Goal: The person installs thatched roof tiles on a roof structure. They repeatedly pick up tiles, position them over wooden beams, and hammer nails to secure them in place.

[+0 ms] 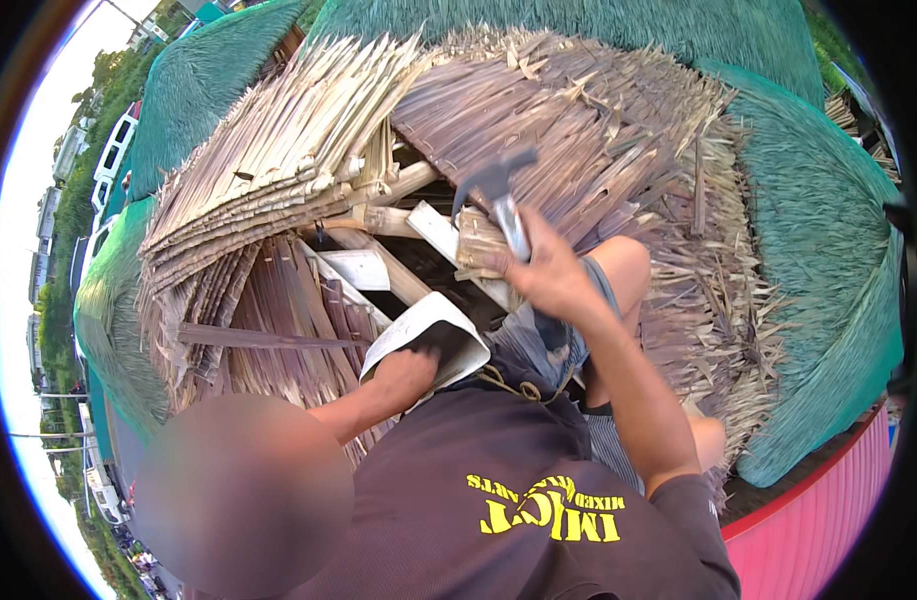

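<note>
My right hand [549, 270] grips a claw hammer [512, 230] by its handle, with the head raised over the roof; head and hand are slightly blurred. My left hand [404, 375] reaches into a white open-mouthed container [419, 312] at my lap, and its fingers are hidden in the dark inside. Ahead of me a gap in the dry-leaf thatch bares wooden beams [404, 283] and a white slat [449, 235]. Brown thatch panels [519, 110] lie beyond the hammer. A stack of paler thatch panels [279, 150] rests to the left.
Green thatch [819, 240] borders the roof on the right, with more green thatch [119, 310] at the left. A loose brown strip [264, 338] lies left of the container. Pink corrugated roofing [819, 520] shows at lower right. Vehicles [114, 150] stand beyond the left edge.
</note>
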`<state>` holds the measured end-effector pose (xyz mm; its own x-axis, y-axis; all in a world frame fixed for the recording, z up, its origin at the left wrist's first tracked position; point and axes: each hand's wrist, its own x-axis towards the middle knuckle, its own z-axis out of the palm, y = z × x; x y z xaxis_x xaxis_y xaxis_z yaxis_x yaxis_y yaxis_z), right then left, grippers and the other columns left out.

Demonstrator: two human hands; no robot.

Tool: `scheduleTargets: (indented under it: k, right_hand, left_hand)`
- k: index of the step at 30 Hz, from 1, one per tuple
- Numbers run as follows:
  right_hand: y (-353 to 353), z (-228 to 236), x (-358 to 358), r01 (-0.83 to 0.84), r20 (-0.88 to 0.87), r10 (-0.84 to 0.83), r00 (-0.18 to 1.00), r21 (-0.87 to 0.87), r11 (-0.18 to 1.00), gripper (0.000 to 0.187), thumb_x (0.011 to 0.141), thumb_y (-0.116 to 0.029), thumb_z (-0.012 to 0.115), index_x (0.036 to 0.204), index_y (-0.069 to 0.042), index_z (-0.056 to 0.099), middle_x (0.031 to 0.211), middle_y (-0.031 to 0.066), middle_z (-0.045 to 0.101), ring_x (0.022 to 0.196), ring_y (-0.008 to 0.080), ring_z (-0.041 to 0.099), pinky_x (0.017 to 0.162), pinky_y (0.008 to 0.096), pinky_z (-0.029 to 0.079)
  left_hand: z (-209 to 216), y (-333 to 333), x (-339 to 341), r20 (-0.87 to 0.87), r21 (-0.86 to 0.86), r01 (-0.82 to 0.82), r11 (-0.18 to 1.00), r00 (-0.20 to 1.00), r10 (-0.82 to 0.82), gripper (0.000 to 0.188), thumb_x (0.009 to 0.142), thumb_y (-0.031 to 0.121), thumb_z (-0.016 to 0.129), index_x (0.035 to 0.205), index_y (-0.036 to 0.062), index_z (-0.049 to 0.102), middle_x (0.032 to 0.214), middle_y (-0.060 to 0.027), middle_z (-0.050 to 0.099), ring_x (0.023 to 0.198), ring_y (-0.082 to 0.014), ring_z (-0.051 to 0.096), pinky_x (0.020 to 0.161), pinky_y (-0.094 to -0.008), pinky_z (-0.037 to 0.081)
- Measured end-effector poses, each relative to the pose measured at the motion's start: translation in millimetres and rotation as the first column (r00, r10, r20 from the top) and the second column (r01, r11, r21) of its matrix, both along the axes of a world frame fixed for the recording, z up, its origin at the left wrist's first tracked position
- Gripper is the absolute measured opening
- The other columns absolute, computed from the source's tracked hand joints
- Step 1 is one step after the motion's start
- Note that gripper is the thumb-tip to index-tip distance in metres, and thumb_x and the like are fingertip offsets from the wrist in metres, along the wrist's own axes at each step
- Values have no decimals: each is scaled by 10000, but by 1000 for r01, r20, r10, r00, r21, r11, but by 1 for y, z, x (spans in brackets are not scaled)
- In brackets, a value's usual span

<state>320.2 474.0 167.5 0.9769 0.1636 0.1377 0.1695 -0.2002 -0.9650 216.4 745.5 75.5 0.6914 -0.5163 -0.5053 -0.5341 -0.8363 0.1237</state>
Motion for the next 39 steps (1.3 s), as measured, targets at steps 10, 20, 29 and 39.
scheduleTargets:
  k: [10, 20, 29, 39]
  right_hand:
    - [-23, -31, -25, -41, -518, 257, 816, 392, 919, 447, 1004, -266, 648, 1323, 5, 494, 910, 88, 617, 703, 136, 600, 599, 305, 515]
    - [-14, -71, -36, 314, -592, -103, 799, 266, 911, 225, 1009, -155, 592, 1194, -36, 545, 697, -15, 485, 505, 78, 454, 440, 252, 393]
    - [3, -46, -25, 337, -595, 368, 714, 754, 564, 272, 1059, -303, 496, 1055, -45, 583, 852, 56, 599, 784, 198, 636, 681, 333, 540]
    - [56, -56, -23, 401, -198, 611, 767, 890, -216, 454, 1044, -416, 418, 761, -109, 597, 906, 111, 680, 1220, 369, 585, 1005, 453, 497]
  left_hand:
    - [-2, 12, 2, -112, 62, 62, 996, 992, -55, 248, 892, 42, 530, 1115, -3, 628, 1025, -212, 699, 891, -351, 723, 758, -456, 590]
    - [8, 15, -6, -239, 96, -83, 992, 966, 104, 257, 910, 51, 510, 1133, 14, 633, 1029, -218, 690, 919, -388, 710, 777, -487, 582]
    - [93, -19, 31, -185, -469, -396, 789, 918, 351, 168, 907, 120, 663, 1031, 8, 682, 903, -211, 700, 875, -372, 697, 747, -447, 538]
    - [125, -86, 68, 49, -814, -170, 556, 933, 357, 255, 891, -28, 668, 1137, 12, 721, 950, -149, 730, 859, -270, 724, 780, -351, 568]
